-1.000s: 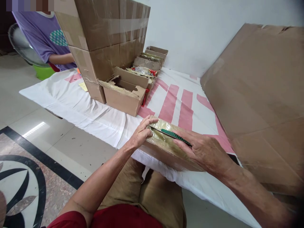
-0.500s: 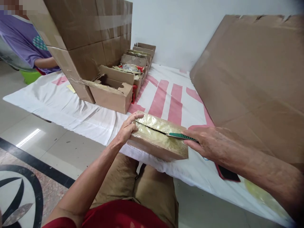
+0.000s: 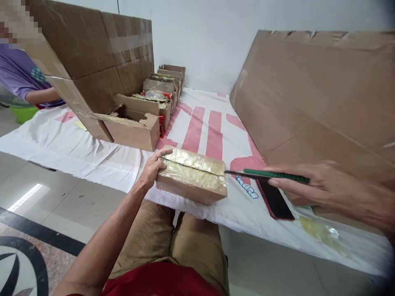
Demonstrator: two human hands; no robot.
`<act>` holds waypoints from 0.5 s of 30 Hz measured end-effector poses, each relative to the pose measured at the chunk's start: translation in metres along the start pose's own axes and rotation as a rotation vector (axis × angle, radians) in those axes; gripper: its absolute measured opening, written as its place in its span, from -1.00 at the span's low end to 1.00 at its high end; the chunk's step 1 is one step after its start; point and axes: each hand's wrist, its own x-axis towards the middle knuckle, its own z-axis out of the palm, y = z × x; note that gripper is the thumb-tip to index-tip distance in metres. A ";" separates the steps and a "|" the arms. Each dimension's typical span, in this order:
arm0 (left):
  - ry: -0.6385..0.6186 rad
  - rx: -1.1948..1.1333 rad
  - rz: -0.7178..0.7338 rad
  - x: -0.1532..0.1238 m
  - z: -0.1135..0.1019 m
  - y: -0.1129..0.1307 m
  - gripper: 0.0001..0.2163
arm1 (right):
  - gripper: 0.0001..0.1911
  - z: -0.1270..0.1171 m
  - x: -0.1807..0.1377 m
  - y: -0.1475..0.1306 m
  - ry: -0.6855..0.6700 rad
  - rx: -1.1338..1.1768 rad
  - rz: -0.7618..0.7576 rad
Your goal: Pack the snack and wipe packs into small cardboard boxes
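A small cardboard box [image 3: 191,187] lies at the table's front edge, with shiny tape over its top and a dark slit running along the middle. My left hand [image 3: 153,165] grips the box's left end, fingers over the top edge. To the right of the box and apart from it, my right hand [image 3: 317,183] is closed around the green handle of a utility knife [image 3: 276,175]. Its blade end points left, near the box's right end. The knife and hand are somewhat blurred by motion.
Several opened boxes [image 3: 132,127] stand in a row beside stacked cartons [image 3: 92,45] on the left. A large carton [image 3: 321,94] leans at the right. A phone [image 3: 276,199] and clear yellowish tape [image 3: 322,234] lie on the cloth [image 3: 197,96]. Another person's arm [image 3: 43,96] shows at far left.
My right hand has drawn the knife out of the slit and off to the right, uncovering the phone. The left hand still holds the box's left end.
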 end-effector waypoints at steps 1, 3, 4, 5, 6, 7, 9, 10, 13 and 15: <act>0.009 -0.001 0.017 0.000 0.001 0.000 -0.38 | -0.48 0.005 -0.010 0.007 -0.066 0.139 0.018; 0.044 0.009 0.064 -0.001 0.002 -0.001 -0.29 | -0.48 0.028 -0.031 0.018 -0.018 0.321 0.166; 0.073 0.020 0.089 -0.003 0.002 -0.001 -0.25 | -0.47 0.046 -0.041 0.022 0.047 0.320 0.238; 0.107 0.038 0.113 -0.007 0.002 -0.001 -0.23 | -0.48 0.068 -0.049 0.023 0.055 0.293 0.253; 0.141 0.062 0.136 -0.011 0.002 -0.001 -0.25 | -0.50 0.093 -0.055 0.022 0.106 0.223 0.216; 0.174 0.094 0.160 -0.017 0.002 0.000 -0.31 | -0.53 0.119 -0.060 0.019 0.163 0.143 0.151; 0.224 0.169 0.205 -0.031 0.000 0.001 -0.48 | -0.57 0.166 -0.064 0.009 0.278 -0.038 0.081; 0.239 0.207 0.223 -0.038 -0.001 0.002 -0.54 | -0.58 0.186 -0.063 0.003 0.275 -0.115 0.057; 0.271 0.302 0.258 -0.056 -0.004 0.003 -0.61 | -0.61 0.215 -0.059 -0.004 0.225 -0.233 -0.001; 0.286 0.343 0.274 -0.064 -0.005 0.003 -0.63 | -0.61 0.211 -0.055 -0.003 0.253 -0.187 -0.027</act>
